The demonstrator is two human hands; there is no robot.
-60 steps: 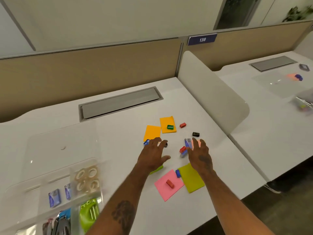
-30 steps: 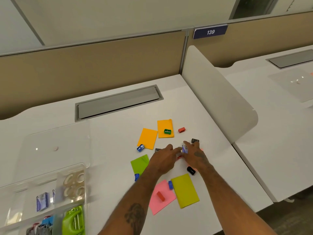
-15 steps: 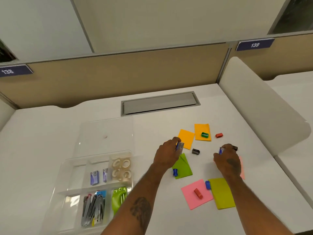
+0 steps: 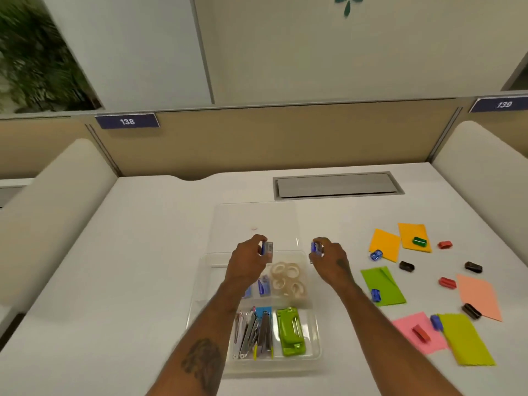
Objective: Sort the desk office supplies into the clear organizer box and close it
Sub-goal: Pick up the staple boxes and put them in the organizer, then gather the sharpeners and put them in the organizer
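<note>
Organizer box (image 4: 314,332) open-topped; tape rolls (image 4: 287,278) fill right compartment.

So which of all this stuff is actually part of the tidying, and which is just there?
Part of the job:
clear organizer box
small blue boxes in the left hand and right hand
sharpeners, e.g. the green one
colored paper sheets

Just there:
desk cable hatch
number plate 138
side dividers

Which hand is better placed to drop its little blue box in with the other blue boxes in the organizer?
Probably the left hand: its blue box hangs almost over the blue boxes in the organizer. The right hand is beyond the tape rolls.
</note>
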